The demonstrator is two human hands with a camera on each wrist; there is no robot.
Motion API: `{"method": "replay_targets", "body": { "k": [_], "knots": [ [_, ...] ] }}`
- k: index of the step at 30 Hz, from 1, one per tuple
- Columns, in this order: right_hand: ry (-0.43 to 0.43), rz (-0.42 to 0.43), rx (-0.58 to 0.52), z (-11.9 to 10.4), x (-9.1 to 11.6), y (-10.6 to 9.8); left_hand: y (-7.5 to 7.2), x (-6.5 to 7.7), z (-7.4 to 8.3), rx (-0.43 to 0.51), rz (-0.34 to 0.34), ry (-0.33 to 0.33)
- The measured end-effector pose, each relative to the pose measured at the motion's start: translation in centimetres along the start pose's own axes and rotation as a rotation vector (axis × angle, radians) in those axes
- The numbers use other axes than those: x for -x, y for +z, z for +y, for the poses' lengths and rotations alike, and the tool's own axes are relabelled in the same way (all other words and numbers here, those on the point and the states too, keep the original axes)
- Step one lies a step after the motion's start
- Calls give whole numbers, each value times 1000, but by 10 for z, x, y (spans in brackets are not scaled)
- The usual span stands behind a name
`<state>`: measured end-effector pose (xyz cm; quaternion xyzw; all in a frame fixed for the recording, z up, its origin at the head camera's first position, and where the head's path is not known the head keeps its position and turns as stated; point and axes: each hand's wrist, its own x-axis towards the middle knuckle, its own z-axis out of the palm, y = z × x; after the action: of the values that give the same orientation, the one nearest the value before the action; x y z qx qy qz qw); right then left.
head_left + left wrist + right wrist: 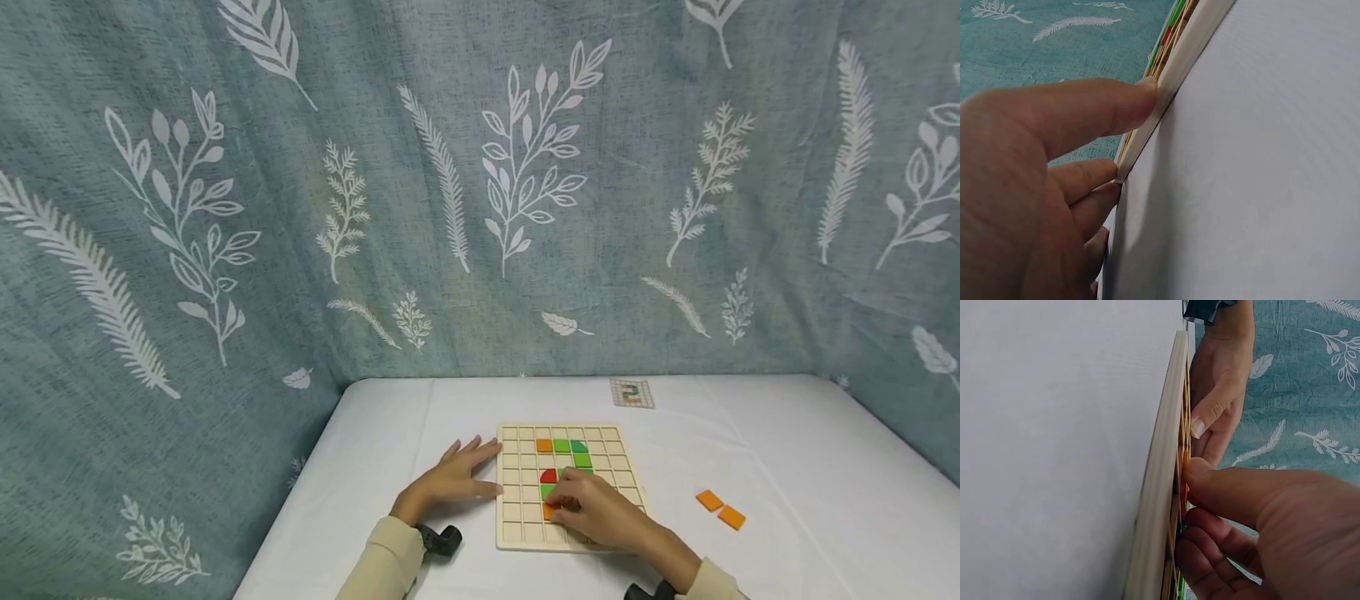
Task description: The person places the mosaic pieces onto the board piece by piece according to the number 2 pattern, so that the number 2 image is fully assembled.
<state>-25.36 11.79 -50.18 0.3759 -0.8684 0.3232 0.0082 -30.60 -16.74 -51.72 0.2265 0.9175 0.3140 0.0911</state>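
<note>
A pale wooden grid board (517,533) lies on the white table, with coloured tiles in some of its squares. My left hand (456,479) touches the board's left edge with thumb and fingertips, its fingers extended; the left wrist view shows the thumb against the side wall. Over the lower middle of the grid, my right hand (600,510) pinches an orange tile (548,512) at its square. Just above that tile are a green tile (547,492) and a red rounded tile (549,476). The right fingers partly hide the tiles around them.
Two loose orange tiles (708,500) lie right of the board. A small printed pattern card (632,393) sits near the table's back edge. Further up the grid are an orange square (543,446), green squares (562,446) and a dark green rounded tile (578,446). A leaf-patterned curtain (480,208) hangs behind.
</note>
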Motion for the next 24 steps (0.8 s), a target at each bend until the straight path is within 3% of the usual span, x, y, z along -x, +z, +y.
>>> {"method": "replay_targets", "body": {
  "k": [6,12,24],
  "knots": [
    [44,34,-44,-5,5,-5,1,2,0,-10,2,-5],
    [23,114,-53,-3,20,-31,-1,0,2,5,6,11],
    [177,222,-29,24,74,-77,2,-1,-2,3,9,-3]
  ]
}}
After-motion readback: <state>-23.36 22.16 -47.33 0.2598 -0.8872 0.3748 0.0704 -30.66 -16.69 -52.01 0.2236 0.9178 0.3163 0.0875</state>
